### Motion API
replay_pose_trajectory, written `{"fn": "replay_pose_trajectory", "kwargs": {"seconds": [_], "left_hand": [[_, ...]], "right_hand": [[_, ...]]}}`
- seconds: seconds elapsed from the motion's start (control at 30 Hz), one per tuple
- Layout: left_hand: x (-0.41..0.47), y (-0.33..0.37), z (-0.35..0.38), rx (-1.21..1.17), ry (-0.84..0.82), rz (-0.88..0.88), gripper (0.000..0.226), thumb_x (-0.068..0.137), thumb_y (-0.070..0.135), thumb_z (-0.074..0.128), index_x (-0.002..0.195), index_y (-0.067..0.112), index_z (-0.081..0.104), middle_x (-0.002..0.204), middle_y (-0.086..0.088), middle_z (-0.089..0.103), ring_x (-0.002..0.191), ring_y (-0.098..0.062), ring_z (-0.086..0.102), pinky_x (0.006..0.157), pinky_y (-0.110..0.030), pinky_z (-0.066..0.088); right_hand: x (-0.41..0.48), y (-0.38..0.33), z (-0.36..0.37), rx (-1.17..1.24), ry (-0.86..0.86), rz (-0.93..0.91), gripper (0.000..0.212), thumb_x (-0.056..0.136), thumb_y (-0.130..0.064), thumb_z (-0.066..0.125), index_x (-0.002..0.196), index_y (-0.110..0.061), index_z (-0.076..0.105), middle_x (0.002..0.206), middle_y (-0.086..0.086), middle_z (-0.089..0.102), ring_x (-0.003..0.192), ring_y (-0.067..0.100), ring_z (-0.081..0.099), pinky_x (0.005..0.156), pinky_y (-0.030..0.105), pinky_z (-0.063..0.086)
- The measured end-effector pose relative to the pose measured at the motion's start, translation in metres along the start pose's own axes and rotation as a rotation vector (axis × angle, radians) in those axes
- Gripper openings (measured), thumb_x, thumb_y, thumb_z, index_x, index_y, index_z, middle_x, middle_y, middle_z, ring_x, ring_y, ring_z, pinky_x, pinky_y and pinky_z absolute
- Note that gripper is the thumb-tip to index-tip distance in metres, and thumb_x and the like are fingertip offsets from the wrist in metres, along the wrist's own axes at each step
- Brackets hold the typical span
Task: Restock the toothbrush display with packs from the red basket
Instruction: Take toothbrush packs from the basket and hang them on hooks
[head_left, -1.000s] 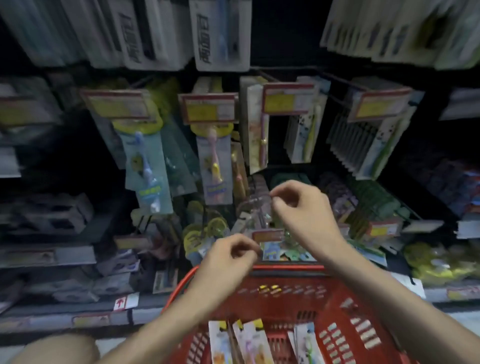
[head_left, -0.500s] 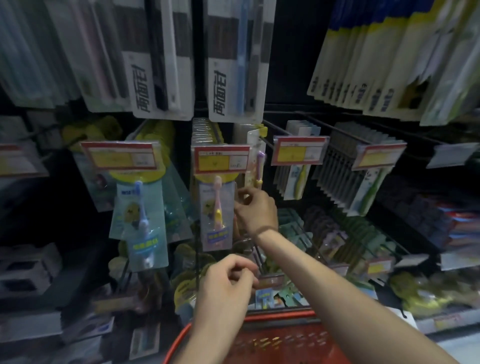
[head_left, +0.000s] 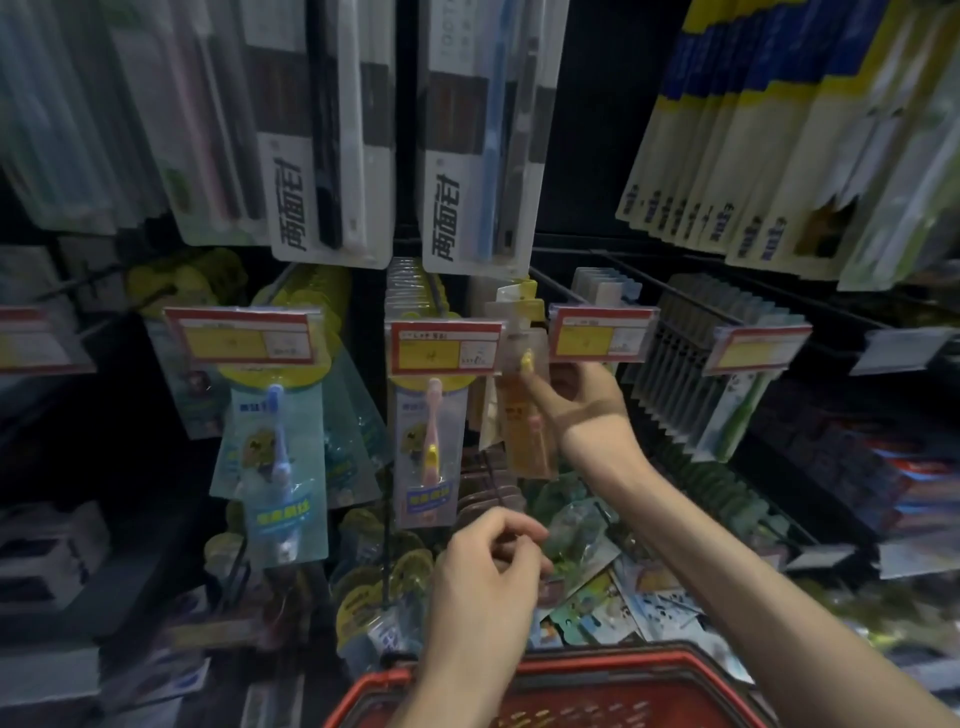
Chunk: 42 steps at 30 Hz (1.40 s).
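My right hand (head_left: 584, 402) reaches up to the middle row of hooks and pinches an orange children's toothbrush pack (head_left: 522, 415), which hangs between two red-and-yellow price tags. My left hand (head_left: 488, 577) hovers lower, above the red basket (head_left: 613, 673), with its fingers curled and nothing visible in them. Only the basket's far rim shows at the bottom edge, and its contents are out of view. A pink toothbrush pack (head_left: 428, 457) and a blue one (head_left: 278, 467) hang to the left.
Large white toothbrush packs (head_left: 457, 130) hang on the top row, with yellow-and-blue packs (head_left: 769, 135) at the upper right. Grey packs (head_left: 691, 374) fill the hooks to the right. Loose packs (head_left: 597, 597) are piled on the lower shelf behind the basket.
My right hand has risen from above the basket to the middle hooks and now holds the orange pack there. The view has tilted up, leaving only the basket's rim visible. My left hand has stayed low.
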<state>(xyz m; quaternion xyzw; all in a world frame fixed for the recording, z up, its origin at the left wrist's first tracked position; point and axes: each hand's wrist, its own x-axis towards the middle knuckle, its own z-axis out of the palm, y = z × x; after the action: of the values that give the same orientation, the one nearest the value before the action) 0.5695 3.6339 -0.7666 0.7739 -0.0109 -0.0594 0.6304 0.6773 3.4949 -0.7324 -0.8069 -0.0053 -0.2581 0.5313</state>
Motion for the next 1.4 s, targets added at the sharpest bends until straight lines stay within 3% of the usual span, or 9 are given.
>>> {"fn": "replay_pose_trajectory", "kwargs": {"seconds": [0.2,0.4,0.53,0.63,0.73,0.87,1.07,1.23,1.4], "left_hand": [[0.005,0.0,0.01,0.015,-0.029,-0.016,0.029,0.102,0.017,0.056,0.084,0.032,0.072,0.075,0.01,0.076,0.073,-0.01,0.074,0.081,-0.043,0.063],[0.011,-0.002,0.012,0.018,-0.012,-0.007,0.029,0.103,0.016,0.055,0.086,0.033,0.072,0.076,0.009,0.076,0.073,-0.01,0.074,0.077,-0.039,0.064],[0.011,-0.008,0.011,0.033,-0.015,0.0,0.029,0.103,0.016,0.055,0.086,0.032,0.071,0.074,0.011,0.075,0.071,-0.008,0.073,0.081,-0.044,0.064],[0.009,-0.015,0.012,0.045,-0.002,0.012,0.028,0.103,0.014,0.055,0.086,0.029,0.072,0.073,0.01,0.075,0.067,-0.01,0.072,0.077,-0.048,0.063],[0.003,-0.023,0.01,0.088,-0.015,0.051,0.028,0.103,0.013,0.054,0.087,0.029,0.071,0.074,0.011,0.074,0.07,-0.02,0.072,0.074,-0.053,0.061],[-0.003,-0.039,0.007,0.16,-0.011,0.084,0.029,0.1,0.01,0.054,0.085,0.029,0.071,0.072,0.009,0.074,0.072,-0.03,0.072,0.072,-0.057,0.059],[-0.013,-0.076,-0.005,0.276,-0.058,0.083,0.024,0.099,0.018,0.056,0.087,0.034,0.068,0.079,0.001,0.074,0.075,-0.026,0.073,0.076,-0.057,0.06],[-0.035,-0.109,-0.016,0.402,-0.109,0.019,0.017,0.1,0.019,0.058,0.096,0.03,0.07,0.085,0.001,0.074,0.073,-0.019,0.069,0.07,-0.046,0.058],[-0.055,-0.15,-0.025,0.474,-0.176,-0.057,0.015,0.095,0.021,0.062,0.094,0.034,0.07,0.077,0.012,0.071,0.067,-0.001,0.064,0.068,-0.033,0.055]], "right_hand": [[0.019,-0.011,0.005,0.147,-0.049,0.175,0.017,0.105,-0.035,0.058,0.097,-0.022,0.067,0.103,0.002,0.075,0.095,0.016,0.071,0.087,0.041,0.058],[0.025,0.0,0.023,0.16,-0.037,0.189,0.032,0.11,-0.034,0.045,0.123,-0.011,0.062,0.109,0.0,0.069,0.09,0.002,0.063,0.07,0.015,0.051],[0.024,0.007,0.03,0.122,-0.006,0.131,0.027,0.109,-0.035,0.048,0.121,-0.017,0.063,0.12,0.001,0.072,0.112,0.015,0.067,0.095,0.034,0.058],[0.022,0.008,0.026,0.109,0.002,0.138,0.018,0.107,-0.03,0.055,0.121,-0.021,0.061,0.125,0.0,0.069,0.117,0.014,0.064,0.082,0.016,0.052],[0.018,0.007,0.02,0.068,0.023,0.109,0.031,0.105,-0.026,0.06,0.133,-0.014,0.059,0.134,0.001,0.066,0.12,0.01,0.058,0.094,0.023,0.048],[0.002,0.011,0.003,-0.103,0.02,0.118,0.042,0.102,-0.017,0.063,0.143,-0.013,0.052,0.139,0.006,0.06,0.126,0.019,0.057,0.095,0.022,0.042],[-0.106,0.022,-0.047,-0.244,-0.205,0.042,0.041,0.102,-0.023,0.063,0.142,-0.022,0.052,0.133,-0.004,0.061,0.124,0.011,0.058,0.102,0.029,0.047],[-0.181,0.048,-0.06,-0.205,-0.341,0.094,0.033,0.101,-0.015,0.065,0.133,-0.019,0.058,0.114,-0.002,0.065,0.105,0.008,0.063,0.086,0.021,0.051],[-0.246,0.11,-0.035,-0.27,-0.528,0.223,0.033,0.094,-0.017,0.072,0.125,-0.023,0.062,0.106,-0.002,0.065,0.097,0.012,0.065,0.087,0.036,0.054]]}}
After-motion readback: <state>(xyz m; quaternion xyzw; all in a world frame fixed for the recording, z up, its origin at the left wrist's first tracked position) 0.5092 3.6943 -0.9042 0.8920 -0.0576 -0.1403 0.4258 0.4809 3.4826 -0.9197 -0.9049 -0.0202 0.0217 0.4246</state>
